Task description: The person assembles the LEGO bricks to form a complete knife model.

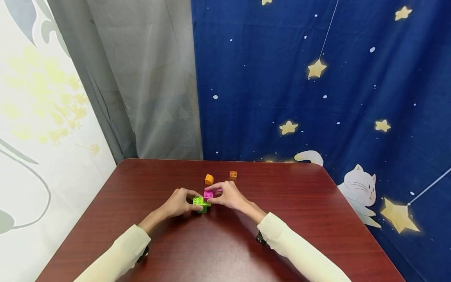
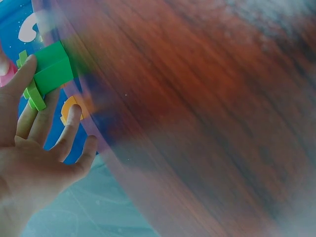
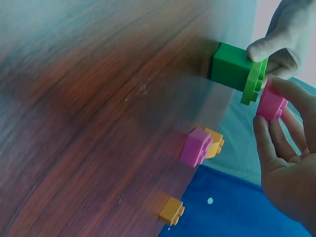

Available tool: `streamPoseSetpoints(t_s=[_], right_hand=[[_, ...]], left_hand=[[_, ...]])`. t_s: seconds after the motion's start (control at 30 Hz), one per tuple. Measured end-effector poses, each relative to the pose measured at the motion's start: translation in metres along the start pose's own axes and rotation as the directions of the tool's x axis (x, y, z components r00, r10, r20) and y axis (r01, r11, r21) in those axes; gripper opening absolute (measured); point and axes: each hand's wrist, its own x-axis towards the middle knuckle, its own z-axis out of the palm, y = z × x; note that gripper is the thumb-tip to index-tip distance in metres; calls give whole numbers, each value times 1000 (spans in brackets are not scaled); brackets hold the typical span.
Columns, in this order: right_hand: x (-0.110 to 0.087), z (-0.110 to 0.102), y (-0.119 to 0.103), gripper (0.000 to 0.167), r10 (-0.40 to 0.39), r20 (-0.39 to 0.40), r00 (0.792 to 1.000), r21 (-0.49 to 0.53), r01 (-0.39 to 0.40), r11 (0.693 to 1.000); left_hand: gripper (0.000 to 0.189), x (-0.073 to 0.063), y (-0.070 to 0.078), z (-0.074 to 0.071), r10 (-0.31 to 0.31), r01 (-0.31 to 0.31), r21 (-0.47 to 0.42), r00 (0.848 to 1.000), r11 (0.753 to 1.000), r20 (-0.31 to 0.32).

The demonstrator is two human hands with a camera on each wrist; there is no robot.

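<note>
Head view: left hand (image 1: 177,203) grips two green bricks (image 1: 197,201), right hand (image 1: 230,196) one pink brick (image 1: 208,194).

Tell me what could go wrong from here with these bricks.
The light green plate overhangs the dark green block, so pressing on its end might tip both if the left hand slackens. The pink brick, pinched in the right hand, could seat crooked. That hand might also nudge the other pink brick near it.
</note>
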Motion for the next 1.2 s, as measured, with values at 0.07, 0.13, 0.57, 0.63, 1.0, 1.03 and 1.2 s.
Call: streamPoseSetpoints(t_s=[0.07, 0.13, 0.57, 0.63, 1.0, 1.03, 1.2], right_hand=[[1, 3, -3, 35, 4, 7, 1000, -7, -4, 1000], [3, 6, -5, 35, 3, 12, 1000, -9, -3, 1000], [7, 16, -8, 35, 0, 16, 1000, -34, 0, 999], [7, 17, -8, 35, -4, 15, 1000, -24, 4, 1000], [8, 19, -6, 35, -37, 49, 998, -39, 39, 998], [8, 19, -5, 35, -41, 52, 998, -44, 44, 998], [9, 18, -4, 35, -57, 70, 996, -53, 61, 997]], left_hand=[[34, 0, 0, 0, -1, 1, 1, 1000, 1000, -3], [35, 0, 0, 0, -3, 3, 6, 1000, 1000, -7], [38, 1, -2, 1, 15, -15, 5, 1000, 1000, 0], [37, 1, -3, 0, 20, -20, 10, 1000, 1000, 1], [33, 1, -4, 0, 45, -45, 23, 999, 999, 6], [34, 1, -4, 0, 45, -46, 25, 999, 999, 6], [36, 1, -5, 0, 41, -41, 36, 999, 999, 5]])
